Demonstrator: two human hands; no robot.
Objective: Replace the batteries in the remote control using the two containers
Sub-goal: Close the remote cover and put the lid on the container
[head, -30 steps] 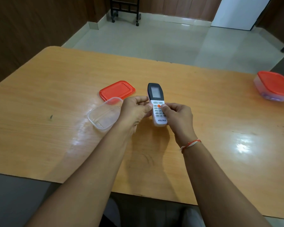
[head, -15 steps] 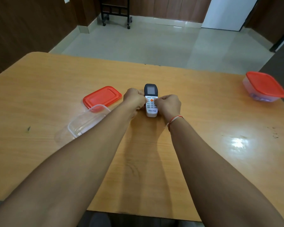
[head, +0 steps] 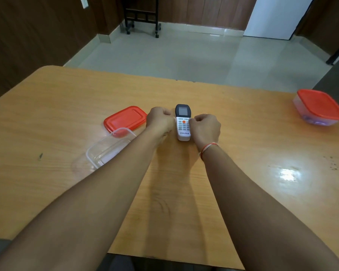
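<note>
A white remote control (head: 182, 122) with a black top and small screen lies face up at the middle of the wooden table (head: 252, 137). My left hand (head: 160, 120) grips its left side and my right hand (head: 205, 129) grips its right side, fingers curled. To the left sits an open clear container (head: 108, 148), partly hidden by my left forearm. Its red lid (head: 125, 119) lies flat just behind it. A second clear container with a red lid on (head: 319, 108) stands at the table's far right edge. No batteries are visible.
Beyond the table's far edge is a tiled floor with a black wheeled stand (head: 141, 18) near the back wall. A bright light reflection (head: 288, 173) shines on the table at the right.
Both arms have stretched forward, carrying the remote farther from me and down onto the table. My fingers went from loose around it to curled tight at its sides.
</note>
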